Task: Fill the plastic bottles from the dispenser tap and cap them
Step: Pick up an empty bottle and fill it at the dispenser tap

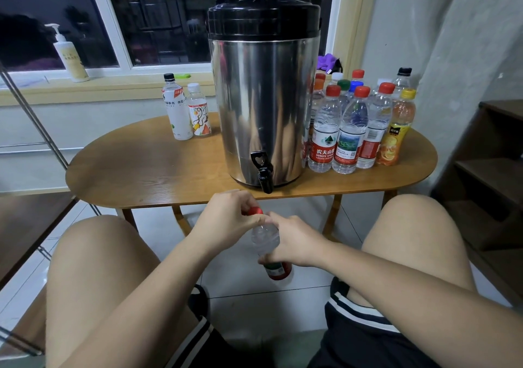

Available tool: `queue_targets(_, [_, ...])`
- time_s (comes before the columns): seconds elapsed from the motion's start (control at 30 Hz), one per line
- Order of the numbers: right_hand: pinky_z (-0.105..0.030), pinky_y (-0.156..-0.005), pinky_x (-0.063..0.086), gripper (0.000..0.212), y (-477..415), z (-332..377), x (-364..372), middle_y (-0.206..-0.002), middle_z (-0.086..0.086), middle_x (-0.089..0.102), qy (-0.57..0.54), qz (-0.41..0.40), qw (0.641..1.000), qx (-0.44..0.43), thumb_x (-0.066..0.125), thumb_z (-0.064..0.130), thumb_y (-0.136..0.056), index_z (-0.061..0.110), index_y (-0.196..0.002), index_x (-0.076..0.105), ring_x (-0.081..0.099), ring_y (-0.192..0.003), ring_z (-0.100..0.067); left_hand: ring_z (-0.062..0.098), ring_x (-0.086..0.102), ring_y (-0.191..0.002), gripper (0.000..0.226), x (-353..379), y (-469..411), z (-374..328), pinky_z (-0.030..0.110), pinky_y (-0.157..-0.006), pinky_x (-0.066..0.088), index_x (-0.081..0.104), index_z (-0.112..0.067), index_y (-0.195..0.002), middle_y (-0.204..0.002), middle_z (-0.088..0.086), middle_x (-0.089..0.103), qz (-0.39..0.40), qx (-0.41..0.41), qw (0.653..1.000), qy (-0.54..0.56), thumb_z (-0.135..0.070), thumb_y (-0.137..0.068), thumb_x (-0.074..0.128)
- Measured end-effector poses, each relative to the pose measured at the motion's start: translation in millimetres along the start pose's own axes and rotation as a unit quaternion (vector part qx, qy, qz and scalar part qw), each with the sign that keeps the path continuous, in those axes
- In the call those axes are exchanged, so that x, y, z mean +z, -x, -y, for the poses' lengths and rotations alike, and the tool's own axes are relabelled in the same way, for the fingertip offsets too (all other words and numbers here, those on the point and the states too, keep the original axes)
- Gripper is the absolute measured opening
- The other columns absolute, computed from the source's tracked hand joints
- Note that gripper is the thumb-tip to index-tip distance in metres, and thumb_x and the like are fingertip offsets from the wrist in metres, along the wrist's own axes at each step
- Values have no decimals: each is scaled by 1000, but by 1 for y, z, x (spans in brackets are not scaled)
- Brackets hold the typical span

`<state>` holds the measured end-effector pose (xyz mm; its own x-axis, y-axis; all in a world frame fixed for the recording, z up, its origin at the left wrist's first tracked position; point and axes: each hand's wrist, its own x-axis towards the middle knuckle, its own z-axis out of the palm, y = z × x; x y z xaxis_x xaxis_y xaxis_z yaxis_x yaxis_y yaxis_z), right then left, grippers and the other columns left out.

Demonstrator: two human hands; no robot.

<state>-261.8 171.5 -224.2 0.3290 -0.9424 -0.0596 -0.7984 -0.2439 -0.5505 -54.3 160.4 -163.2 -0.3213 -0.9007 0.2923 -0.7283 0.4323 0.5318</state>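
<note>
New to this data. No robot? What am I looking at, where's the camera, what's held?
No machine here: a person works with bare hands, filmed by one wide-angle camera on their head, looking down past their knees. On the wooden table stand a steel dispenser with a black tap, two bottles to its left and a cluster of capped bottles to its right. Below the table edge, the right hand holds a clear bottle by its body while the left hand has its grip on the red cap.
</note>
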Motion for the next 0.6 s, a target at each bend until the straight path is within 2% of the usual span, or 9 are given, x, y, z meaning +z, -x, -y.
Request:
queue_targets(0.1, [-45,-88,66,89,2,1,-4,-117,7,73,15,-2,1000,-6,89,75,-58,49,-132,46,73,-104,-17,1,66,-89,25,-7,1,0,15,-75,48,80,-36,-100,-94,-16,73,42,2,998,35,-42,-81,94])
queue_targets(0.2, [-43,-86,65,90,6,-1,-6,-115,8,73,24,-13,1000,-12,88,75,-59,49,-134,46,72,-102,-15,-4,66,-92,29,-13,3,0,8,-78,48,83,-37,-109,-96,-20,75,79,6,995,62,-26,-84,94])
queue_targets(0.27, [-44,-83,65,82,8,-1,-8,-111,9,73,24,-15,999,-15,89,74,-60,49,-126,47,72,-99,-14,-6,66,-91,30,-14,4,0,8,-76,48,84,-36,-108,-93,-21,76,76,3,995,70,-30,-82,96])
queue_targets(0.33, [-45,-80,65,76,10,1,-9,-109,10,71,34,-9,999,-16,89,72,-63,47,-120,46,70,-97,-14,-4,67,-90,28,-13,5,-4,9,-73,48,84,-34,-103,-91,-20,76,59,-1,997,57,-42,-79,96])
queue_targets(0.43, [-45,-80,65,76,11,5,-11,-109,10,70,44,-8,999,-17,87,72,-65,46,-122,45,70,-98,-15,-1,67,-86,31,-9,5,-8,10,-69,47,82,-33,-97,-87,-19,72,23,-2,1000,18,-55,-77,93])
queue_targets(0.6, [-43,-84,66,90,12,5,-14,-115,7,72,50,-17,998,-18,86,77,-63,45,-136,43,71,-103,-17,2,68,-90,22,-13,3,-8,16,-79,50,83,-37,-100,-94,-17,73,51,22,997,57,-38,-81,95])
